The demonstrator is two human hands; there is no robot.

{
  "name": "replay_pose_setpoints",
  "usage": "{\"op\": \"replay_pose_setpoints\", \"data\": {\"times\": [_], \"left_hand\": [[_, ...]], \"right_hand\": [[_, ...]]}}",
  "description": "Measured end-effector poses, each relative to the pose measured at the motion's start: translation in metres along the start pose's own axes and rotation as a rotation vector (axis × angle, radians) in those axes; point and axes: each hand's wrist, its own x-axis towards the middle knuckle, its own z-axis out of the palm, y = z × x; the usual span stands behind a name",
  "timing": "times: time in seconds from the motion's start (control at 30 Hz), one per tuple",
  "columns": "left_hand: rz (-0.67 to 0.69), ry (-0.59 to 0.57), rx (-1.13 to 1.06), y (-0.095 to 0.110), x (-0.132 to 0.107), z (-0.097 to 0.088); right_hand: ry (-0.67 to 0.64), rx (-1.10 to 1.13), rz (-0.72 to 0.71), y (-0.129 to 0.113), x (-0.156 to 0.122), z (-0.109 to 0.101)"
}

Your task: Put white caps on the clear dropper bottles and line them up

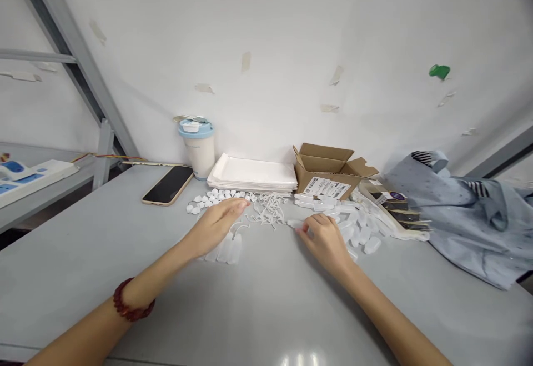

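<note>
My left hand (219, 222) reaches over the table with its fingers stretched out. Its tips are beside a tangle of short white strings (270, 209) and a scatter of small white caps (202, 201). Below it, several flat translucent plastic sleeves (235, 249) lie side by side, with white strings at their upper ends. My right hand (327, 239) is closed, its thumb and fingers pinching a small translucent plastic sleeve (294, 224) that points left toward the strings. Beside and behind that hand spreads a pile of similar translucent sleeves (356, 230), partly hidden by it.
Along the wall stand a blue-lidded cup (200, 149), a stack of white packets (260, 174) and an open cardboard box (328, 180). A phone (169, 184) lies left. A packet with dark contents (395, 207) and blue cloth (470, 216) lie right. A power strip (37, 180) is far left.
</note>
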Motion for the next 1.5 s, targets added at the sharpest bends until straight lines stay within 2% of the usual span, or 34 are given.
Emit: {"op": "replay_pose_setpoints", "data": {"times": [0.1, 0.2, 0.37, 0.53, 0.77, 1.1, 1.5], "left_hand": [[-0.128, -0.006, -0.160, 0.005, -0.001, -0.005], [-0.141, -0.029, -0.356, 0.004, -0.002, -0.005], [-0.150, -0.084, -0.445, 0.006, -0.006, -0.001], [-0.154, -0.152, -0.586, 0.009, -0.010, 0.003], [-0.187, -0.244, -0.778, 0.010, -0.012, 0.002], [-0.205, -0.253, -0.767, 0.008, -0.014, 0.011], [-0.204, -0.220, -0.776, 0.008, -0.014, 0.008]], "right_hand": [[0.014, -0.001, 0.017, -0.001, 0.000, -0.001], [0.030, 0.061, 0.058, -0.003, -0.001, -0.004], [0.020, 0.404, 0.175, -0.016, -0.008, -0.014], [0.046, 0.582, 0.069, -0.037, -0.017, -0.022], [0.022, 0.616, -0.004, -0.047, -0.024, -0.021], [0.084, 0.581, -0.062, -0.049, -0.026, -0.020], [0.126, 0.569, -0.094, -0.048, -0.025, -0.020]]}}
